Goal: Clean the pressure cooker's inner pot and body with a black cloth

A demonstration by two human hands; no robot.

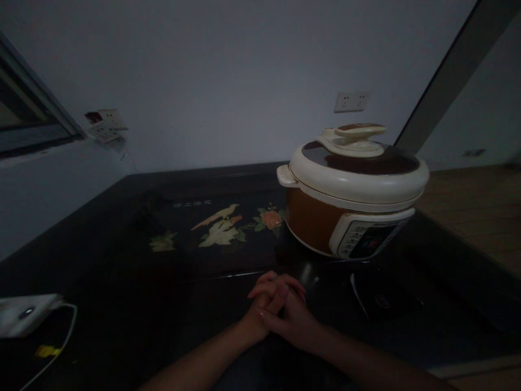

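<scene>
My left hand [257,319] and my right hand [300,321] are clasped together at the front of the dark table [134,304]. Their fingers are interlaced and closed, and no object shows between them. Beyond them, to the right, stands an electric pressure cooker [313,217] with a cream rim, a brown body and its lid on. Its control panel [368,239] faces my side. A flat black item [382,298], perhaps a wallet or a booklet, lies right of my hands in the dim light.
A white power strip [26,314] with a white cable [73,320] and a yellow tag [48,351] is at the left edge. Bird and flower pictures [220,231] decorate the tabletop. Wall sockets [351,101] are on the back wall, with more sockets [106,127] at the left corner.
</scene>
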